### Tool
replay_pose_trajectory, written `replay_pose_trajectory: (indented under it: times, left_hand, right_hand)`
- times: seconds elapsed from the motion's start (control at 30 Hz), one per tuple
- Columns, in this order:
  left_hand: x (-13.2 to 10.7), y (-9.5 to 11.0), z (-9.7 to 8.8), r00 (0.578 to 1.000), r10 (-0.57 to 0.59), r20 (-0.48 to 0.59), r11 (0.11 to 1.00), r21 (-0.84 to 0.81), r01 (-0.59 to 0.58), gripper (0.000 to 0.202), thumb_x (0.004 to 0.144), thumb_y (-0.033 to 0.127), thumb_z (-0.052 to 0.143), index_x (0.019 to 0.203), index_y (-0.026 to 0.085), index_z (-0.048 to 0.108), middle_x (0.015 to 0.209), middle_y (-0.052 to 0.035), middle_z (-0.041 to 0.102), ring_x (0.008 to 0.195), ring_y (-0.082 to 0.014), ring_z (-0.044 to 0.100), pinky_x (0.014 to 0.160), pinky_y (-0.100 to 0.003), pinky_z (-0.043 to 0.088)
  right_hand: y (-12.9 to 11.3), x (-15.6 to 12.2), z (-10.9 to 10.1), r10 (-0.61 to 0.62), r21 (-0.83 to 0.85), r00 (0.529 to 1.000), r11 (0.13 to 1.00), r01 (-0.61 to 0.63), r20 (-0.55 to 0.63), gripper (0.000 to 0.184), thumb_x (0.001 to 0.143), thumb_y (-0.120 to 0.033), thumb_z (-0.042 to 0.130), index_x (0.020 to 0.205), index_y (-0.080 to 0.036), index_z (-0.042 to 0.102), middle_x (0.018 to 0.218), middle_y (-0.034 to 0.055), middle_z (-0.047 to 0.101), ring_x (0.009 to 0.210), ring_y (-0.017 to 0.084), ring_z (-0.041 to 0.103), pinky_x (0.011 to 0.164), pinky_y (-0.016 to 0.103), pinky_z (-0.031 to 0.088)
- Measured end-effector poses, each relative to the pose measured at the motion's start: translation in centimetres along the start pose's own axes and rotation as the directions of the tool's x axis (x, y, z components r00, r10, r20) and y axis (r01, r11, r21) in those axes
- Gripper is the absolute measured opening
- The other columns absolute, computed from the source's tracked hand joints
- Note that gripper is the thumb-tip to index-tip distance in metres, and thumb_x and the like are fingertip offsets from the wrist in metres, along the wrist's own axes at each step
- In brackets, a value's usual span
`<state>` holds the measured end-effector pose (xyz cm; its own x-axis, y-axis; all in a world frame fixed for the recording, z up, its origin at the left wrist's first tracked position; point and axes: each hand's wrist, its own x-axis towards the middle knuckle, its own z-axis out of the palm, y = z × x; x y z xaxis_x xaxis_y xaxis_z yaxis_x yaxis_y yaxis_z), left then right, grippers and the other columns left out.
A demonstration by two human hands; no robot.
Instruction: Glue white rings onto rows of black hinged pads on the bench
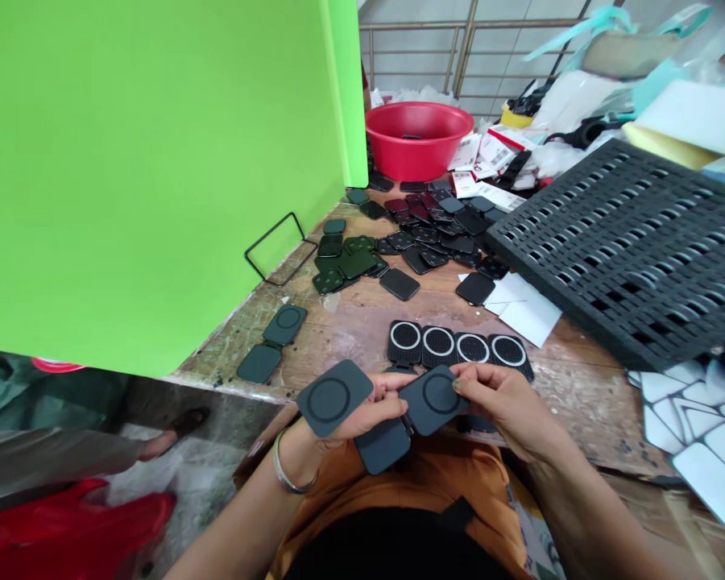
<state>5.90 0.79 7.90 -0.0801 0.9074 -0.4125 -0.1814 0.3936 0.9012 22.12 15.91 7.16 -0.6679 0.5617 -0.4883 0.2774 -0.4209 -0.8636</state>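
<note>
My left hand (388, 401) is closed on a dark grey foldable wireless charging pad made of two hinged square panels. Its upper panel (430, 411) bears a ring mark; the lower panel (382, 447) hangs plain over my lap. My right hand (499, 396) pinches the upper panel's right edge between thumb and fingers. A separate-looking dark square piece with a ring (331, 399) rests against my left hand near the wrist; how it is held is partly hidden. Just beyond my hands, several black squares with pale rings (438, 341) stand in a row on the wooden table (350, 326).
Another unfolded pad (259, 362) lies at left. Loose dark panels (423, 234) are heaped behind, before a red basin (420, 141). A black slotted foam tray (634, 242) leans at right over white cards (710, 467). A green board (157, 161) and wire stand (278, 250) flank the left edge.
</note>
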Motion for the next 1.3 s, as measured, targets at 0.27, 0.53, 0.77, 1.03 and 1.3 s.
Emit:
replay_pose_trajectory:
  times: [0.27, 0.53, 0.77, 1.03, 1.3]
  left_hand:
    - [-0.1, 0.0, 0.5, 0.997, 0.033, -0.076, 0.997, 0.079, -0.027, 0.047, 0.082, 0.031, 0.056, 0.128, 0.019, 0.057, 0.057, 0.0057, 0.037, 0.054, -0.0089, 0.033, 0.05, -0.022, 0.023]
    - [-0.2, 0.0, 0.4, 0.992, 0.097, -0.084, 0.983, 0.163, -0.082, 0.044, 0.084, 0.031, 0.054, 0.127, 0.02, 0.059, 0.058, 0.0043, 0.038, 0.054, -0.0097, 0.032, 0.05, -0.022, 0.026]
    - [-0.4, 0.1, 0.6, 0.99, 0.112, -0.082, 0.977, 0.193, -0.095, 0.044, 0.086, 0.029, 0.052, 0.129, 0.021, 0.057, 0.057, 0.0049, 0.041, 0.052, -0.0088, 0.032, 0.049, -0.021, 0.025]
    - [-0.5, -0.6, 0.5, 0.982, 0.132, -0.137, 0.962, 0.255, -0.093, 0.047, 0.086, 0.032, 0.053, 0.131, 0.02, 0.055, 0.059, 0.0052, 0.045, 0.053, -0.0093, 0.035, 0.051, -0.022, 0.027]
    - [-0.8, 0.3, 0.9, 0.974, 0.136, -0.18, 0.958, 0.275, -0.083, 0.045, 0.085, 0.029, 0.054, 0.129, 0.022, 0.057, 0.061, 0.005, 0.05, 0.054, -0.0096, 0.04, 0.057, -0.022, 0.034]
  right_hand:
    - [-0.1, -0.4, 0.1, -0.174, -0.216, 0.984, 0.963, 0.163, -0.032, 0.025, 0.067, -0.038, 0.073, 0.056, -0.017, 0.062, 0.097, 0.0076, 0.063, 0.085, 0.019, 0.057, 0.072, 0.029, 0.046]
    - [0.6, -0.8, 0.2, -0.322, -0.318, 0.943, 0.905, 0.283, -0.077, 0.023, 0.073, -0.037, 0.07, 0.061, -0.018, 0.065, 0.102, 0.0092, 0.063, 0.093, 0.022, 0.057, 0.078, 0.031, 0.044]
    - [0.9, -0.8, 0.4, -0.347, -0.334, 0.934, 0.893, 0.302, -0.082, 0.022, 0.074, -0.037, 0.068, 0.062, -0.018, 0.064, 0.101, 0.0095, 0.062, 0.094, 0.022, 0.058, 0.072, 0.029, 0.045]
    - [0.8, -0.2, 0.3, -0.335, -0.394, 0.94, 0.873, 0.286, -0.06, 0.02, 0.071, -0.033, 0.068, 0.058, -0.019, 0.063, 0.099, 0.0091, 0.062, 0.091, 0.022, 0.058, 0.072, 0.029, 0.045]
    - [0.4, -0.5, 1.0, -0.403, -0.458, 0.913, 0.825, 0.331, -0.066, 0.02, 0.074, -0.028, 0.061, 0.058, -0.019, 0.054, 0.089, 0.0066, 0.06, 0.084, 0.019, 0.055, 0.064, 0.026, 0.042]
